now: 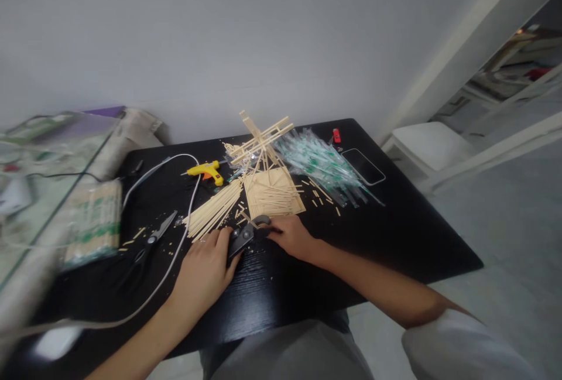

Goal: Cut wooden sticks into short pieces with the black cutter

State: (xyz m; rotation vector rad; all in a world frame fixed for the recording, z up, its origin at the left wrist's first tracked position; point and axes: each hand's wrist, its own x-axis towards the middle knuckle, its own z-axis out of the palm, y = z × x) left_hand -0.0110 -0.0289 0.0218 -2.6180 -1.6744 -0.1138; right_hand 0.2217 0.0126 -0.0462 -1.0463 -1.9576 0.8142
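Note:
My left hand [205,266] is closed around a black hand cutter [240,242], with its rounded jaws toward the right. A thin wooden stick [249,219] lies at the jaws. My right hand [293,236] is pinched beside the jaws, on the stick's near end as far as it shows; the fingertips are partly hidden. Just beyond the hands lies a square base of sticks [296,190] with loose cut sticks on it. A windmill-like stick structure [264,141] with crossed blades rises at its back. A bundle of long sticks [217,207] lies to the left.
Left are a yellow glue gun [206,171], its white cable [175,260], black-handled scissors [151,240] and a packet of sticks [94,219]. Clear-and-green wrappers [318,160], a phone [363,167] and a red object [336,135] lie right. A wall [263,34] stands behind the black table [395,228].

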